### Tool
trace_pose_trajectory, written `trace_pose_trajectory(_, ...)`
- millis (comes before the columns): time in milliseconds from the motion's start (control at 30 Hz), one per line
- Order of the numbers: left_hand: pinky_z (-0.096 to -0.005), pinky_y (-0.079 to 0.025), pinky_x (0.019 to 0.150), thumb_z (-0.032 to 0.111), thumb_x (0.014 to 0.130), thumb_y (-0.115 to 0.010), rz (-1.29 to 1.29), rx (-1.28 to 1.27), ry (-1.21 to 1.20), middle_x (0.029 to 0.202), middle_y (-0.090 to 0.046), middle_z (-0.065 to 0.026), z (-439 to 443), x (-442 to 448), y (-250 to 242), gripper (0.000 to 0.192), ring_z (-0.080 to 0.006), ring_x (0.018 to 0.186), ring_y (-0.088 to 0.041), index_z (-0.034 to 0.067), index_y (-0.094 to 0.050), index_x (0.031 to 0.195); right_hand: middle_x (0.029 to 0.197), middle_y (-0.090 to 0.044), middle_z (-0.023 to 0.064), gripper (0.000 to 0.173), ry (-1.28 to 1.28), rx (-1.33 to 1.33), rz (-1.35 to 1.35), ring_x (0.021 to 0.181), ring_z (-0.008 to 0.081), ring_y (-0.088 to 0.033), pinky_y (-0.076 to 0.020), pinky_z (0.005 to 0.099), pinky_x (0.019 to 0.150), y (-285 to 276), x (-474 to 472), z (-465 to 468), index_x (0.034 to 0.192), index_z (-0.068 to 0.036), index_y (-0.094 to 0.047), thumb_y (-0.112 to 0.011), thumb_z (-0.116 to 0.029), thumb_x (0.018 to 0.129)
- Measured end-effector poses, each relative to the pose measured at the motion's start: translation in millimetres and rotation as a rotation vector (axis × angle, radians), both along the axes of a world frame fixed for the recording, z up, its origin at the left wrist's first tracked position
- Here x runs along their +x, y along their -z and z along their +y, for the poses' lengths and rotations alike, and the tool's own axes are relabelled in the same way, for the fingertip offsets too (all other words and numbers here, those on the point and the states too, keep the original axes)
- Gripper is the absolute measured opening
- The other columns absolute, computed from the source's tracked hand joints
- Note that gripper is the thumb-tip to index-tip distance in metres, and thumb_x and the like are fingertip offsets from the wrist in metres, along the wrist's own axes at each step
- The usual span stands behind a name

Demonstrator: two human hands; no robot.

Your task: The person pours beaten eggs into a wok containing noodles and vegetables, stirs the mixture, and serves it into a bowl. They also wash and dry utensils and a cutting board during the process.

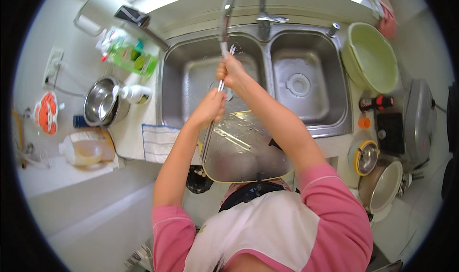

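Several thin metal sticks, probably chopsticks (205,146), run slantwise from the sink over its front edge. My left hand (209,107) is closed around their middle. Higher up, my right hand (232,70) grips the same bundle just under the spout of the chrome faucet (226,17). Both hands are over the left basin (175,89) of the stainless steel double sink. Below my hands, a wet metal cutting board (247,164) with a yellow rim leans across the front edge, close to my body. A pale, narrow streak on it could be a stick or a reflection.
Left are green detergent bottles (132,56), a white bottle (136,94), steel pots (104,103), a striped cloth (159,142) and a plastic jug (86,148). Right are the right basin (304,110), a green plastic tub (376,60), a dark bottle (375,103) and a large pot (385,186).
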State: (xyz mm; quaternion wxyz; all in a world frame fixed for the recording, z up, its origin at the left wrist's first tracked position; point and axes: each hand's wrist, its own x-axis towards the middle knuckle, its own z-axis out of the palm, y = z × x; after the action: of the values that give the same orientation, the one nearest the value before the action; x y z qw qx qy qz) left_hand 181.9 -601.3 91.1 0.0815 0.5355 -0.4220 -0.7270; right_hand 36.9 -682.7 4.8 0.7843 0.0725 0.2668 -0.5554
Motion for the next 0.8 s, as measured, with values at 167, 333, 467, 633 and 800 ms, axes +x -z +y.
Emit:
trace_pose_trajectory(167, -0.0215, -0.017, 0.038, 0.022, 0.099, -0.040, -0.034, 0.013, -0.029, 0.065, -0.033, 0.0055, 12, 11, -2, 0.012, -0.0035, 0.045, -0.025, 0.014, -0.041, 0.091, 0.047, -0.019, -0.0064, 0.048, 0.044, 0.090, 0.068, 0.036, 0.0112, -0.021, -0.0167, 0.0288, 0.036, -15, 6, -11, 0.060, -0.020, -0.030, -0.044, -0.043, 0.100)
trace_pose_trajectory(333, -0.0218, -0.019, 0.038, 0.025, 0.101, -0.039, -0.069, -0.098, -0.078, 0.065, -0.035, 0.0058, -6, 13, -1, 0.015, -0.0031, 0.045, -0.026, 0.014, -0.043, 0.093, 0.049, -0.017, -0.0078, 0.046, 0.049, 0.015, -0.003, 0.037, 0.0078, -0.013, -0.0095, 0.0281, 0.037, -6, 40, -7, 0.063, -0.018, -0.028, -0.044, -0.038, 0.101)
trace_pose_trajectory(467, -0.0203, -0.019, 0.038, 0.026, 0.102, -0.041, -0.081, -0.155, -0.066, 0.065, -0.035, 0.0064, -6, 10, -20, 0.016, -0.0022, 0.045, -0.028, 0.013, -0.043, 0.093, 0.049, -0.022, -0.0052, 0.041, 0.092, -0.032, -0.022, 0.036, 0.0092, -0.020, -0.0134, 0.0286, 0.037, -7, 28, -28, 0.068, -0.015, -0.033, -0.047, -0.036, 0.101)
trace_pose_trajectory(633, -0.0230, -0.018, 0.034, 0.025, 0.101, -0.042, -0.101, 0.099, 0.060, 0.060, -0.033, 0.0063, 29, 35, -39, 0.019, -0.0051, 0.041, -0.025, 0.014, -0.045, 0.085, 0.057, -0.046, 0.0041, 0.035, 0.646, -0.107, 0.201, 0.044, 0.0190, -0.043, -0.0335, 0.0344, 0.040, 19, -76, -23, 0.072, -0.008, -0.046, -0.051, -0.030, 0.099)
trace_pose_trajectory(800, -0.0166, -0.015, 0.035, 0.017, 0.101, -0.043, 0.394, 0.391, -0.329, 0.061, -0.031, 0.0058, 2, 46, -18, 0.013, -0.0015, 0.044, -0.022, 0.010, -0.052, 0.095, 0.103, -0.064, 0.0164, 0.033, -0.897, -0.494, 2.348, 0.105, 0.0328, -0.058, -0.0450, 0.0461, 0.091, 46, -115, 54, 0.113, -0.007, -0.059, -0.060, -0.023, 0.084)
